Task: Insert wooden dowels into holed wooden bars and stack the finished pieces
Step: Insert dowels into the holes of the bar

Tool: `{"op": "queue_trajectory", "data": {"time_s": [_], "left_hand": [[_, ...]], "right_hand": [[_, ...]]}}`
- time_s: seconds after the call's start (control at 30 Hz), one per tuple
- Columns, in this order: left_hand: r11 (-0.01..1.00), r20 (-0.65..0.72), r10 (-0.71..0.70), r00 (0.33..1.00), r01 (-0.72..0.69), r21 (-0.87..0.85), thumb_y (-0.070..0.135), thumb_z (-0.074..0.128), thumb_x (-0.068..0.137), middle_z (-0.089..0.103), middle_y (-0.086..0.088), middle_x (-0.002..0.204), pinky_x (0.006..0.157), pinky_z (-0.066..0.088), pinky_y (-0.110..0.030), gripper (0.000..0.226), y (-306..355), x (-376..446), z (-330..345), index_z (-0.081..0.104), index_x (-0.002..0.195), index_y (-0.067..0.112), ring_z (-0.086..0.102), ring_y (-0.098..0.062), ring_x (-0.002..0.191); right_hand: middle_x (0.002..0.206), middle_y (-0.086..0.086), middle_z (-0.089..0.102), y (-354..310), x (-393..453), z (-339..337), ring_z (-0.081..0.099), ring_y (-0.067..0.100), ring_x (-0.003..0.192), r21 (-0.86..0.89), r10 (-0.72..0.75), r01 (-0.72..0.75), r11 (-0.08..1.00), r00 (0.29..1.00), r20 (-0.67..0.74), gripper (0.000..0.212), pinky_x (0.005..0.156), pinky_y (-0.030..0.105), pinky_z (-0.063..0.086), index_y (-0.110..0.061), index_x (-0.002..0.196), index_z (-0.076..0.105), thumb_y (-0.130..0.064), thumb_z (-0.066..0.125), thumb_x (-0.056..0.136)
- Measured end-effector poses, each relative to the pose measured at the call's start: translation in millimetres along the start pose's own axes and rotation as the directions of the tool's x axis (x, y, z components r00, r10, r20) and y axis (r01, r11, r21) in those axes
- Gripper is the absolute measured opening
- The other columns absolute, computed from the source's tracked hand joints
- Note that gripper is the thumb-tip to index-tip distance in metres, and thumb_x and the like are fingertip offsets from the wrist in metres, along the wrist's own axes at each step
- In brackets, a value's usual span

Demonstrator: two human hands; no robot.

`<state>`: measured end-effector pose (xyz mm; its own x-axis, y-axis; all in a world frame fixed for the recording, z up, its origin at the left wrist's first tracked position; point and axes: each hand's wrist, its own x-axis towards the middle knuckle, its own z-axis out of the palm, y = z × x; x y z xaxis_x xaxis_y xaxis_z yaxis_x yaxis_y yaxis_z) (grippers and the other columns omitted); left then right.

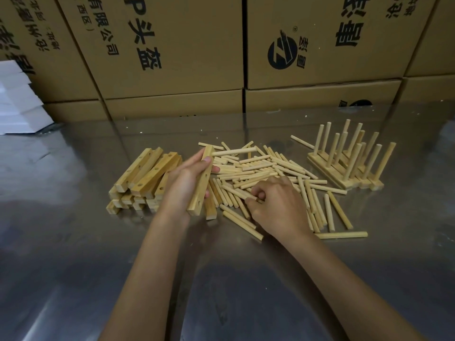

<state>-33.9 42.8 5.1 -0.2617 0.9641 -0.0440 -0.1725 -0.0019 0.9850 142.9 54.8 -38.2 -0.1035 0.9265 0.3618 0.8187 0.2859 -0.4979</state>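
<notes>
On the steel table [73,242], our left hand [183,183] gripped a holed bar [202,183] at mid-length, tilted up just beside the bar stack [142,178]; it looked light, stiff, easy to hold. Our right hand [273,205], palm down, pinched a dowel [240,193] from the loose dowel pile [266,168]: thin, smooth, likely to roll. Finished pieces [349,163] stood further right.
</notes>
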Motion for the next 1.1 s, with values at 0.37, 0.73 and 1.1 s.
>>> {"op": "queue_trajectory", "data": {"time_s": [0.37, 0.73, 1.1], "left_hand": [[1.000, 0.007, -0.014, 1.000, 0.014, -0.019, 0.024, 0.063, 0.096, 0.076, -0.005, 0.098, 0.045, 0.045, -0.020, 0.034, -1, 0, 3, 0.064, 0.129, 0.028, 0.059, -0.007, 0.061], [0.998, 0.061, -0.057, 0.997, 0.058, -0.022, 0.029, 0.050, 0.103, 0.077, -0.007, 0.101, 0.044, 0.045, -0.022, 0.025, -5, -3, 10, 0.067, 0.121, 0.030, 0.054, -0.011, 0.052], [1.000, 0.094, -0.019, 0.995, 0.021, -0.017, 0.028, 0.048, 0.104, 0.077, -0.008, 0.097, 0.042, 0.045, -0.021, 0.023, -4, -5, 9, 0.069, 0.112, 0.034, 0.056, -0.011, 0.051]], "right_hand": [[0.073, -0.017, 0.067, 5, -4, -27, 0.061, 0.001, 0.069, 0.379, 0.126, -0.099, 0.920, 0.991, -0.048, 0.007, 0.058, 0.024, 0.045, -0.031, 0.086, 0.073, -0.030, 0.068, 0.090], [0.067, -0.012, 0.060, -10, -11, -39, 0.046, 0.002, 0.061, 0.676, 0.021, 0.007, 0.737, 0.999, -0.032, 0.015, 0.057, 0.013, 0.040, -0.027, 0.087, 0.077, -0.012, 0.072, 0.086], [0.067, -0.012, 0.057, -7, -12, -44, 0.044, 0.004, 0.062, 0.604, 0.005, 0.049, 0.796, 0.996, -0.088, 0.014, 0.056, 0.016, 0.039, -0.025, 0.091, 0.078, -0.014, 0.071, 0.087]]}}
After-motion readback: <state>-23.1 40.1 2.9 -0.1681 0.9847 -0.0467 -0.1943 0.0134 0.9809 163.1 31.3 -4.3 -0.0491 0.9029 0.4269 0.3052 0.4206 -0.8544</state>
